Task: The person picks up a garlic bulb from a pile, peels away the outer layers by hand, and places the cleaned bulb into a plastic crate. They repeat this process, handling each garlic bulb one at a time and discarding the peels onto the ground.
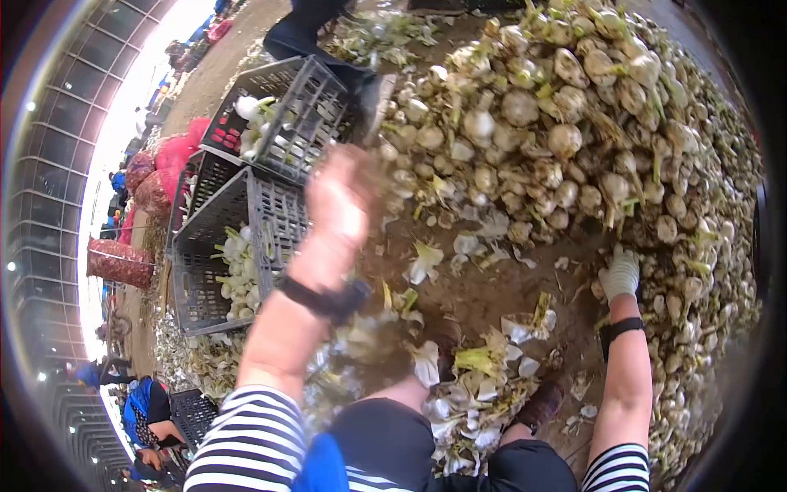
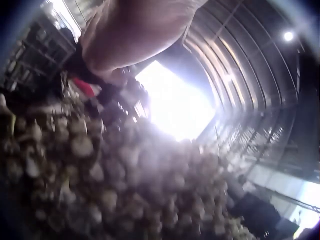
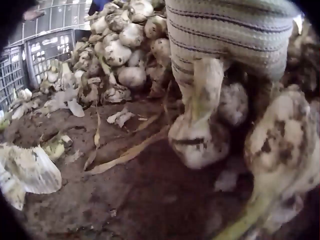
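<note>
My bare left hand [image 1: 338,197], blurred, is raised beside the black crates, its fingers pointing away from me; nothing shows in its grasp. In the left wrist view the same hand [image 2: 140,35] looms large at the top, above the heap. My right hand [image 1: 620,275] wears a pale knit glove with thin dark stripes and reaches low into the edge of the garlic pile [image 1: 566,139]. Seen from the right wrist, the gloved hand [image 3: 230,35] grips a dirt-marked garlic bulb [image 3: 197,142] close over the soil, partly hiding it. Another garlic bulb [image 3: 280,135] lies just beside it.
Black plastic crates [image 1: 283,213] holding cleaner white garlic stand at left, and a person's dark-trousered leg [image 1: 307,41] is behind them. Peeled skins and cut stems [image 1: 484,361] litter the dirt between my feet. Pink mesh sacks [image 1: 168,164] stand farther off.
</note>
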